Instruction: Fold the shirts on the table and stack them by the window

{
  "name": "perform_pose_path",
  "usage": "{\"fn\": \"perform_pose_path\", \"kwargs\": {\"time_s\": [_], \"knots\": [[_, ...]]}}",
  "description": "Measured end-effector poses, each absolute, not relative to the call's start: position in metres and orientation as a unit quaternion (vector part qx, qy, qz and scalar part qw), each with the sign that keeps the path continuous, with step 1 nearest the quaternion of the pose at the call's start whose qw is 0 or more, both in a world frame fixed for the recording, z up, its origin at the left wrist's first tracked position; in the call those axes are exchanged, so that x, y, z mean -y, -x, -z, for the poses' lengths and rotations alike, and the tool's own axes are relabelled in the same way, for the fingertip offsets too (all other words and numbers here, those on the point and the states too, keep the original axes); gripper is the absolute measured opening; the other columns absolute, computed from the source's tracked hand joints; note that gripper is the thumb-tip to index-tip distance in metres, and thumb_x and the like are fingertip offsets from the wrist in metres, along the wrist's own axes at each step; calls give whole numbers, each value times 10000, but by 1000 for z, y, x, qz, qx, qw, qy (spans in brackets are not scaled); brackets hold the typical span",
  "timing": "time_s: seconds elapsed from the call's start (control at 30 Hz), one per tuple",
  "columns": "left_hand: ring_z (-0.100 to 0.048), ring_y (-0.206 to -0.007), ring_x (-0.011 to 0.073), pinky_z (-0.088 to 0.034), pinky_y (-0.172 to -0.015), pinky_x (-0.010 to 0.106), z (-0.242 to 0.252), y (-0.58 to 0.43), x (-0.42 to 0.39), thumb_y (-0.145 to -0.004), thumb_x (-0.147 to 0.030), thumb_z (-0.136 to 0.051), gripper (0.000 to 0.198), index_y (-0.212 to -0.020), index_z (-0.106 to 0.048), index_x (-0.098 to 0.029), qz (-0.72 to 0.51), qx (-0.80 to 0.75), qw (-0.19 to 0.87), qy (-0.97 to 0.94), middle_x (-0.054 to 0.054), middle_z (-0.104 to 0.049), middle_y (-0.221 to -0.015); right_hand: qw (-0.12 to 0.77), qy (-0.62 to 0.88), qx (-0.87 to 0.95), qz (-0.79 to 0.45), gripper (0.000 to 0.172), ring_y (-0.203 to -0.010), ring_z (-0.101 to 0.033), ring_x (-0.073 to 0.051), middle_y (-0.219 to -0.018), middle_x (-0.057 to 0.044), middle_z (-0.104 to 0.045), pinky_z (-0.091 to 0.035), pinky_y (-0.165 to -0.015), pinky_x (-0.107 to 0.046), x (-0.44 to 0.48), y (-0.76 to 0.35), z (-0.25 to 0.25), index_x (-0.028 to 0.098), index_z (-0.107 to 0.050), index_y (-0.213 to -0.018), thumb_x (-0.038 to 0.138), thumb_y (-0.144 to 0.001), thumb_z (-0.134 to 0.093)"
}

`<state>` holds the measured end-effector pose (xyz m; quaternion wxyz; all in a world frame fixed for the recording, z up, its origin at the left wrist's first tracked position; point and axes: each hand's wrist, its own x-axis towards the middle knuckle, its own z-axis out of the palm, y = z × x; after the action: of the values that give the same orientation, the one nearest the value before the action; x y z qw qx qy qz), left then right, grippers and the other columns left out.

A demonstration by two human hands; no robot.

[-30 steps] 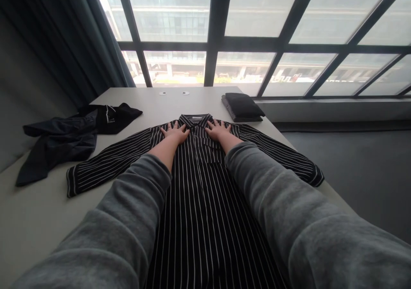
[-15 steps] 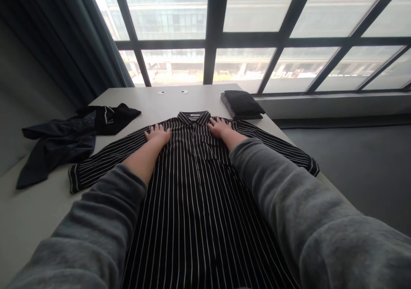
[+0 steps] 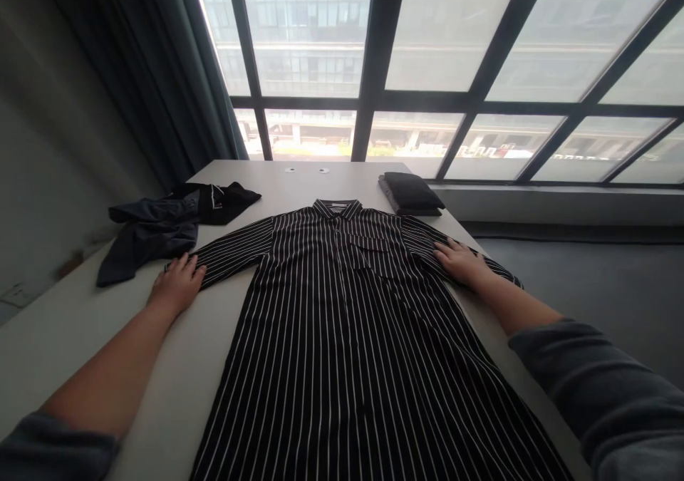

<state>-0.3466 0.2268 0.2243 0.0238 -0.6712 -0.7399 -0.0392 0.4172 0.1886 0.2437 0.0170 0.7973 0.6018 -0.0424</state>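
Observation:
A black shirt with white stripes [image 3: 331, 324] lies spread front side up on the white table [image 3: 176, 367], its collar toward the window and both sleeves stretched outward. My left hand [image 3: 179, 281] rests on the cuff end of the sleeve on the left, fingers apart and covering most of the cuff. On the other sleeve, around its middle, my right hand [image 3: 464, 261] lies flat with its fingers spread. Neither hand grips the fabric.
Crumpled dark clothes [image 3: 154, 231] lie at the left, close to the left cuff. A folded dark stack of clothes [image 3: 411, 192] sits at the far right edge. Two white discs [image 3: 323, 171] are set in the tabletop near the window [image 3: 310, 132].
Both hands have slid outward from the shirt's shoulders along the sleeves, the left to the cuff and the right to mid-sleeve. The camera view has shifted a little.

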Motion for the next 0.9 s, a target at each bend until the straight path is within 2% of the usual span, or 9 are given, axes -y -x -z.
{"fn": "perform_pose_path", "kwargs": {"time_s": [0.1, 0.23, 0.33, 0.5, 0.63, 0.9], "knots": [[-259, -1610, 382, -275, -1266, 598, -216, 355, -213, -1043, -498, -181, 780, -1647, -383, -48, 39, 771, 15, 636, 200, -278, -1749, 10, -815, -578, 41, 712, -1598, -279, -412, -1767, -124, -258, -240, -1204, -780, -158, -443, -233, 315, -335, -1690, 616, -1064, -181], [-247, -1616, 378, -244, -1278, 598, -223, 349, -203, -1034, -538, -220, 802, -1669, -342, -63, 44, 793, -2, 608, 206, -260, -1754, -25, -837, -547, 5, 703, -1610, -231, -436, -1764, -105, -274, -230, -1191, -805, -132, -458, -227, 325, -409, -1658, 615, -1052, -202], [-251, -1614, 378, -222, -1286, 587, -228, 345, -199, -1036, -562, -225, 808, -1689, -307, -94, 44, 812, -19, 581, 190, -250, -1761, -61, -858, -510, 16, 739, -1593, -262, -449, -1753, -126, -294, -231, -1185, -815, -115, -460, -224, 294, -424, -1653, 628, -1047, -165], [-284, -1599, 392, -235, -1274, 600, -227, 346, -193, -1030, -576, -275, 788, -1673, -362, -128, 57, 816, -12, 575, 194, -283, -1749, -114, -886, -450, -14, 783, -1568, -319, -438, -1720, -175, -342, -290, -1220, -710, -85, -467, -217, 233, -490, -1617, 643, -1025, -183], [-305, -1584, 426, -250, -1256, 631, -227, 347, -189, -1019, -581, -311, 797, -1654, -397, -108, 86, 825, -16, 558, 237, -314, -1725, -116, -891, -438, -32, 819, -1559, -325, -460, -1679, -239, -380, -292, -1242, -643, -68, -474, -209, 154, -462, -1633, 621, -991, -262], [-290, -1586, 447, -244, -1250, 663, -233, 345, -183, -1010, -525, -281, 798, -1626, -408, -35, 138, 844, -33, 516, 286, -332, -1700, -106, -889, -446, -11, 842, -1544, -357, -456, -1642, -230, -452, -282, -1241, -638, -64, -468, -208, 147, -420, -1652, 635, -991, -238]]}}
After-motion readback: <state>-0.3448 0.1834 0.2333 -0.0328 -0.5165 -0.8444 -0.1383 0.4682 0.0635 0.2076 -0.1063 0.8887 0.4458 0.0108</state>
